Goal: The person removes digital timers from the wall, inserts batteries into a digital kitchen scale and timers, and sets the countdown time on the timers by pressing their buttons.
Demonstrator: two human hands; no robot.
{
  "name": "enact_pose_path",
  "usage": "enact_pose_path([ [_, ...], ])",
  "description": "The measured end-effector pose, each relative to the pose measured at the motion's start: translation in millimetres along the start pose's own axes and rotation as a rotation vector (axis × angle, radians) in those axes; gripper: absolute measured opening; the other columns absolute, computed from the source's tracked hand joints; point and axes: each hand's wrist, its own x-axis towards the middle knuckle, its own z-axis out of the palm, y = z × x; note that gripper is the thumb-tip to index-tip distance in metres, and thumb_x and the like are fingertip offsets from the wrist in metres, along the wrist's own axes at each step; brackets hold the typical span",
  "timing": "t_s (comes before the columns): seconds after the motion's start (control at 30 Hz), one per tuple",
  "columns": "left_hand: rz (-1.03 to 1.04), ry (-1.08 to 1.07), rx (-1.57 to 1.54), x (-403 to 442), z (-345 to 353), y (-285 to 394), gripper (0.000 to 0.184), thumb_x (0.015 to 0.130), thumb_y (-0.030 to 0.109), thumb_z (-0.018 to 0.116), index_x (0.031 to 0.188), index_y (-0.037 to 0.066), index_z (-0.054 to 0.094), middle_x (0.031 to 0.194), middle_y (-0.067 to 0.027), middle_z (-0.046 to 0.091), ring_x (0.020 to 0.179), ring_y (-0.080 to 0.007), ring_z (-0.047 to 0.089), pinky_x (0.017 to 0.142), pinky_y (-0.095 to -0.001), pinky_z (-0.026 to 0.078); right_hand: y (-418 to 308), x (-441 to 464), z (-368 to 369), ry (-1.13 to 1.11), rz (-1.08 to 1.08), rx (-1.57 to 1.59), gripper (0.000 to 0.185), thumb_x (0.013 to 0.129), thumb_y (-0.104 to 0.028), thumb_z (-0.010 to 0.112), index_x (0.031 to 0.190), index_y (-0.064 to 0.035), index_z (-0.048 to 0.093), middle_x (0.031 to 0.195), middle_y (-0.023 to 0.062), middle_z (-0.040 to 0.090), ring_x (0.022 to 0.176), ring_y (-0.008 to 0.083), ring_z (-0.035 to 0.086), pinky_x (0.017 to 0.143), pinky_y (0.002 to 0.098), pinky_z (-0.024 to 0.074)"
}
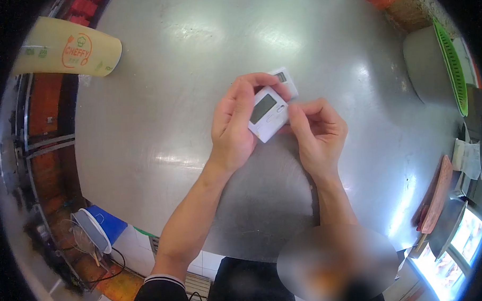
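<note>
Over the middle of the steel table, my left hand (232,119) grips a small white digital timer (261,129) by its left side. Its grey screen and small buttons face up, and the screen looks blank. My right hand (321,129) is closed, with thumb and fingertips pinching at the timer's right edge near the buttons. Just beyond the left fingers is a second white device (290,87) with a small screen, partly covered. Whether it lies on the table or touches the fingers, I cannot tell.
The steel table (160,116) spreads around both hands. A cream cylinder with CHEFFY printing (97,52) lies at the upper left. A large grey container (426,64) and a green perforated rim (450,63) are at the right. A blue bin (108,224) stands below the left edge.
</note>
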Motion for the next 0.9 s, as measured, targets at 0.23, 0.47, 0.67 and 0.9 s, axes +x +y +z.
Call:
enact_pose_path([
  [0.23, 0.107, 0.107, 0.287, 2, -3, -2, 0.057, 0.106, 0.051, 0.031, 0.132, 0.003, 0.047, 0.124, -0.0192, 0.058, 0.116, -0.0272, 0.058, 0.1, -0.0405, 0.049, -8, -9, 12, -0.058, -0.05, -0.124, 0.032, 0.086, 0.002, 0.073, 0.114, 0.0042, 0.058, 0.1, 0.016, 0.07, 0.095, 0.0195, 0.07, 0.085, 0.0331, 0.0586],
  [0.47, 0.243, 0.051, -0.003, 13, -7, 2, 0.065, 0.104, 0.048, 0.04, 0.148, 0.0, 0.033, 0.156, -0.0195, 0.032, 0.141, -0.0284, 0.037, 0.116, -0.0429, 0.031, 5, -2, 4, 0.267, -0.487, -0.521, 0.036, 0.08, 0.002, 0.079, 0.111, 0.0049, 0.061, 0.098, 0.0127, 0.071, 0.092, 0.0173, 0.07, 0.083, 0.03, 0.057],
  [0.67, 0.153, -0.009, 0.268, -1, 7, -3, 0.054, 0.093, 0.003, 0.06, 0.143, -0.004, 0.042, 0.143, -0.0206, 0.051, 0.13, -0.0249, 0.052, 0.109, -0.038, 0.042, -4, 2, 2, 0.082, -0.072, -0.013, 0.034, 0.087, 0.004, 0.071, 0.117, 0.0021, 0.054, 0.103, 0.0113, 0.069, 0.095, 0.0149, 0.067, 0.083, 0.0266, 0.0556],
  [0.9, 0.146, -0.014, 0.248, 0, 7, -3, 0.051, 0.089, -0.007, 0.063, 0.138, -0.005, 0.049, 0.125, -0.0106, 0.06, 0.117, -0.0167, 0.059, 0.1, -0.0312, 0.051, -4, 1, -1, 0.027, -0.116, -0.065, 0.044, 0.088, 0.005, 0.07, 0.127, 0.002, 0.051, 0.102, 0.0099, 0.068, 0.096, 0.0134, 0.066, 0.085, 0.0275, 0.054],
])
